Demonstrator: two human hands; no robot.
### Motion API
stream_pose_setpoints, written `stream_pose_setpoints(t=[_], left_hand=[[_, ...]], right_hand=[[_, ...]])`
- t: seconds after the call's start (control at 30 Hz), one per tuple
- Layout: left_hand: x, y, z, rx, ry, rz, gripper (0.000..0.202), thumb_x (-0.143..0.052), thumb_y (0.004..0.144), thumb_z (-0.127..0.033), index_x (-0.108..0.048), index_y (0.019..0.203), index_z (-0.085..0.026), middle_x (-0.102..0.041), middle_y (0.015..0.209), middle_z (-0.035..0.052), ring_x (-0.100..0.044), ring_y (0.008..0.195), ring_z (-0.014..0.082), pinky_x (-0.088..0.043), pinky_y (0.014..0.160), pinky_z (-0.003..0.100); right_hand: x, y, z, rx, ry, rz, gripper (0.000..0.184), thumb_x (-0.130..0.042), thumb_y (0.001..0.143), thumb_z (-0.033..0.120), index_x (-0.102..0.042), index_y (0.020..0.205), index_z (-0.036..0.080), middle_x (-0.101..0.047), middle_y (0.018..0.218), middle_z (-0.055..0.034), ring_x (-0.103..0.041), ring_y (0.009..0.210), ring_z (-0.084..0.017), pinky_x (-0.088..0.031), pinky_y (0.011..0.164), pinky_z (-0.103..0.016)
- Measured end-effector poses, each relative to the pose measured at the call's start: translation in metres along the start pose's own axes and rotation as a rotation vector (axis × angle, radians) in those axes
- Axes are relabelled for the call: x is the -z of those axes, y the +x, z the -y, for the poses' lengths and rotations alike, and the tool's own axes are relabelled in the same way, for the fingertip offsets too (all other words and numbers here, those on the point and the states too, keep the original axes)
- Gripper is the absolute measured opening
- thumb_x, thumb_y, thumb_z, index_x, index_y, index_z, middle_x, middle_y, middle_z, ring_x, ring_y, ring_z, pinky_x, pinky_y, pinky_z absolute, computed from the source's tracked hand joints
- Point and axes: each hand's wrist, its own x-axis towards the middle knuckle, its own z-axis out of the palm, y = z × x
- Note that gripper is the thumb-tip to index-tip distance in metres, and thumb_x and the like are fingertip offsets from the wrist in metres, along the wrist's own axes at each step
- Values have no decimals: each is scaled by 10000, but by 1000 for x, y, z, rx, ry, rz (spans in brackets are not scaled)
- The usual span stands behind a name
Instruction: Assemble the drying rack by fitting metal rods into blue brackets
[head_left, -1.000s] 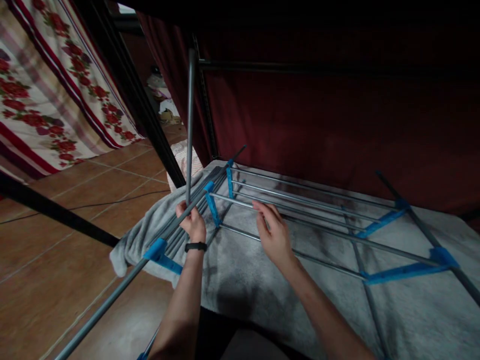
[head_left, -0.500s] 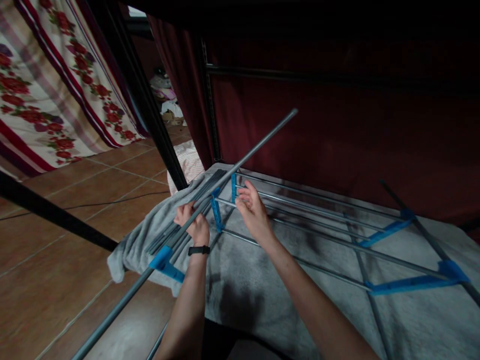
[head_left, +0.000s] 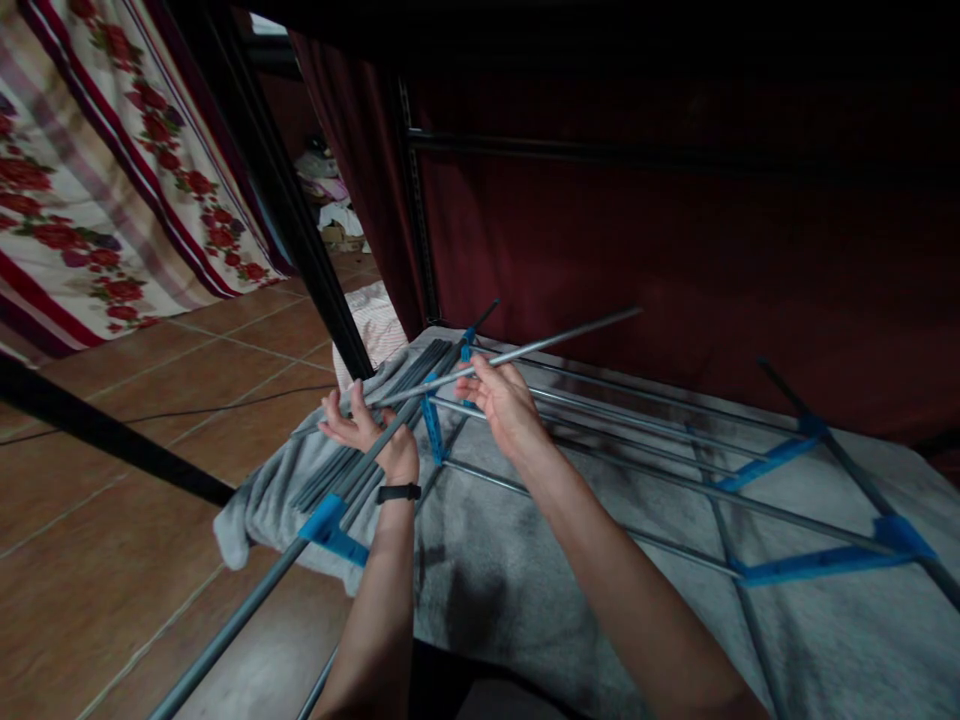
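Note:
A loose grey metal rod lies nearly level above a partly built drying rack of grey rods and blue plastic connectors. My right hand is closed round the rod near its middle. My left hand, with a black band on the wrist, has its fingers spread open at the rod's near end, over a bundle of spare rods. The rack lies flat on a grey blanket.
A long grey rod with a blue connector runs diagonally off the blanket toward the lower left. A black bed-frame post stands behind it. Brown tiled floor spreads left, a flowered curtain hangs at far left, and dark red cloth hangs behind.
The loose rod swung from upright in my left hand down to nearly level. My right hand moved left and closed round it, and my left hand opened.

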Motion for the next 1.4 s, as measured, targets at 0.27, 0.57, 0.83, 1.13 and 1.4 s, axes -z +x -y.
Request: stream_pose_setpoints(t=[0.27,0.57,0.83,1.13,1.4], left_hand=[[7,-44,-1,-27,6,-82,628,-565,899,-189,-434,1512,-147,-390,1577,209,-320,1533,326,-219,1301,514],[28,-125,-2,-205,-169,376,321,-490,999,-216,-619,1293,-231,-536,1375,140,-536,1339,256,-505,1111,445],[66,-158,-48,-624,-216,465,466,-515,929,-34,-615,1303,-293,-605,1274,101,-605,1266,247,-555,1057,447],[70,-158,-64,-994,-165,560,735,-601,852,-17,-518,1497,-360,-697,1197,92,-636,1276,297,-364,1215,581],[56,-151,-51,-1136,-95,870,612,-467,944,-81,-497,1523,-276,-747,1153,78,-700,1100,254,-417,1154,476]], right_hand=[[38,-32,43,300,-54,-171,314,-798,813,476,-625,914,234,-728,943,4,-672,792,-127,-612,797,-312],[118,-122,86,443,-48,-501,249,-821,813,419,-701,916,227,-719,986,0,-679,841,-125,-559,784,-298],[184,-202,94,426,-72,-808,188,-812,801,392,-758,900,242,-727,933,-16,-664,767,-131,-554,708,-299],[163,-232,53,321,31,-741,248,-829,803,445,-735,929,253,-744,931,-25,-662,726,-142,-541,637,-285],[159,-238,14,192,97,-655,292,-832,810,452,-686,938,233,-743,956,-29,-666,740,-153,-551,657,-295]])
